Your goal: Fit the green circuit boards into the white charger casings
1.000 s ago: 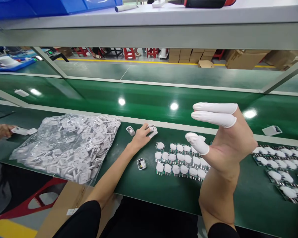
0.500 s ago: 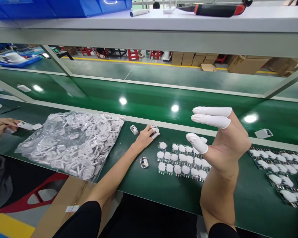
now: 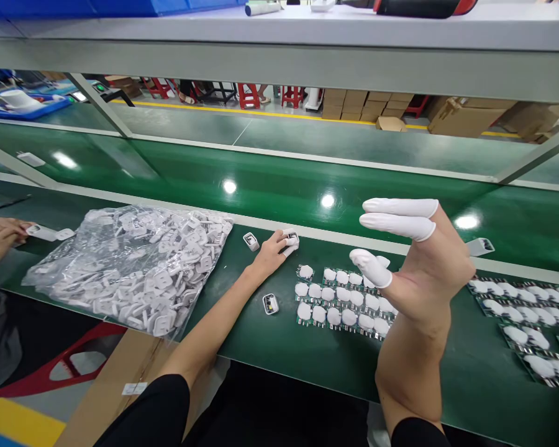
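Low and right of centre, the right hand [image 3: 423, 273] stays raised off the bench [image 3: 279, 347], its capped fingers spread, holding nothing. Its pose is as before. At mid-frame the left hand [image 3: 272, 251] has lifted slightly, its grip closed on a small white housing [image 3: 290, 239]. Circuit boards [image 3: 342, 304] lie between the hands, a bag of white plug parts [image 3: 135, 267] at left. Beyond, the green conveyor [image 3: 307, 180] has carried a white housing [image 3: 479, 247] leftward. Cardboard boxes [image 3: 466, 118] stand in the upper right.

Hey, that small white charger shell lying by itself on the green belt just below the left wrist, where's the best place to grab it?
Pinch the charger shell across its two long white sides, coming straight down from above. It lies flat with its open face up, apart from the circuit board panel to its right, so both sides look free. The left hand is nearest.
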Demonstrator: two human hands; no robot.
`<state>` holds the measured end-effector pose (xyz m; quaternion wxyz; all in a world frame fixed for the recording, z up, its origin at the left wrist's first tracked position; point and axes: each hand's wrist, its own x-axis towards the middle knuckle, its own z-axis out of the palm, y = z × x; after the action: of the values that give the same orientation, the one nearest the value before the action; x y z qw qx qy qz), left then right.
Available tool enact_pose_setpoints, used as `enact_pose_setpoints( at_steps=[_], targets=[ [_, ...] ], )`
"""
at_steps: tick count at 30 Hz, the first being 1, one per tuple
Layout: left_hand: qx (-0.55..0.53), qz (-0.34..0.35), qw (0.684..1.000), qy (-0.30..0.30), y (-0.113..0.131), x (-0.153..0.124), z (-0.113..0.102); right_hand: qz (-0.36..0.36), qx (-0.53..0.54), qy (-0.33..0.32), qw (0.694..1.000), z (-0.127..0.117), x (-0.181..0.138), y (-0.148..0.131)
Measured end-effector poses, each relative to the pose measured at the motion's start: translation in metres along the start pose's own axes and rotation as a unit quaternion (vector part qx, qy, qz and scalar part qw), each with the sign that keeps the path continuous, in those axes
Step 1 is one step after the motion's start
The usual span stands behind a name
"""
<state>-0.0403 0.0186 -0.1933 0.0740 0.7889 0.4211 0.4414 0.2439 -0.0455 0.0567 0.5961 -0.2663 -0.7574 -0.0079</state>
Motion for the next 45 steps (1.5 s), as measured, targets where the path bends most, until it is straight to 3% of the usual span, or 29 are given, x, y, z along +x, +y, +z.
enact_pose_setpoints(
  at_steps=[6,14,23,26,30,31,35,37,39,41,45],
  targets=[
    [-0.010,-0.025,0.999,0.029,-0.001,-0.002,-0.002,0.000,-0.003,0.006,1.000,-0.001,0.000,0.002],
    [-0.041,-0.068,0.997,0.016,0.006,0.006,0.008,-0.007,0.000,-0.004,1.000,-0.003,0.001,-0.001],
    [-0.147,-0.116,0.981,0.055,0.019,0.017,0.005,-0.011,-0.005,-0.002,1.000,-0.003,-0.002,-0.002],
    [-0.201,-0.148,0.961,0.120,0.023,0.030,-0.007,-0.018,-0.002,0.006,1.000,-0.005,-0.001,-0.003],
    [-0.276,-0.195,0.918,0.208,0.039,0.049,-0.041,-0.036,-0.010,0.029,0.999,-0.011,0.001,-0.002],
    [-0.314,-0.214,0.899,0.218,0.048,0.052,-0.051,-0.041,-0.008,0.033,0.999,-0.012,0.001,-0.002],
    [-0.509,-0.313,0.768,0.232,0.093,0.052,-0.080,-0.036,-0.005,0.040,0.999,-0.014,-0.002,0.004],
    [-0.546,-0.334,0.737,0.218,0.112,0.048,-0.085,-0.031,-0.008,0.040,0.999,-0.015,-0.003,0.007],
    [-0.560,-0.337,0.732,0.192,0.124,0.044,-0.087,-0.029,-0.008,0.041,0.999,-0.015,-0.004,0.009],
    [-0.551,-0.331,0.748,0.164,0.128,0.041,-0.086,-0.030,-0.008,0.041,0.999,-0.015,-0.004,0.010],
    [-0.517,-0.316,0.781,0.148,0.115,0.041,-0.079,-0.032,-0.002,0.034,0.999,-0.015,-0.003,0.010]
  ],
)
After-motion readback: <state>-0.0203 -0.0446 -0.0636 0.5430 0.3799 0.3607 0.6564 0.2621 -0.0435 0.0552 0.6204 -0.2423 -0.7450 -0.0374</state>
